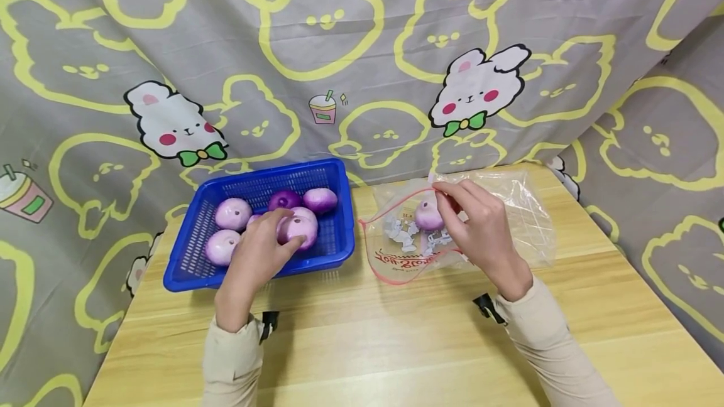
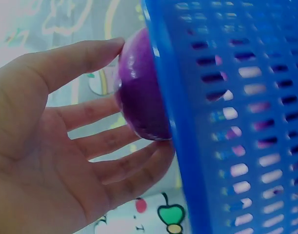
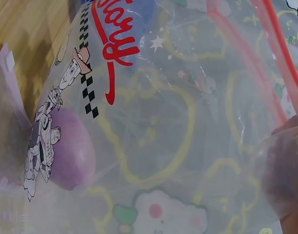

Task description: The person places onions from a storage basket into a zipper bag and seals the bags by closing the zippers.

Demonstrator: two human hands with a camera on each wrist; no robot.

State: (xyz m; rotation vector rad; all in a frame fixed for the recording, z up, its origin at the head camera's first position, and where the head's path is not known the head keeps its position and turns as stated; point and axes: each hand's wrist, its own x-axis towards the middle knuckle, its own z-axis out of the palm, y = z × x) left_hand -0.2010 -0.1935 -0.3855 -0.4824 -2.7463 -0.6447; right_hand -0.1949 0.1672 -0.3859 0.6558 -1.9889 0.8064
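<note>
"Head view, insp.: L grip status?"
"Thumb and fingers curled round an onion, loc. front half of blue basket. Onion lies at fingertips, R of hand; L grip nearer. Clearance over basket floor: can't tell."
"Key relation?"
"Clear bag on tabletop, R of onion, apart. Mouth faces L, toward basket; long axis approx. L–R. R grip pinches mouth's rim."
"Onion orient.?"
"Near-round, no clear long axis; brown-spotted end points up, approx. toward head cam."
</note>
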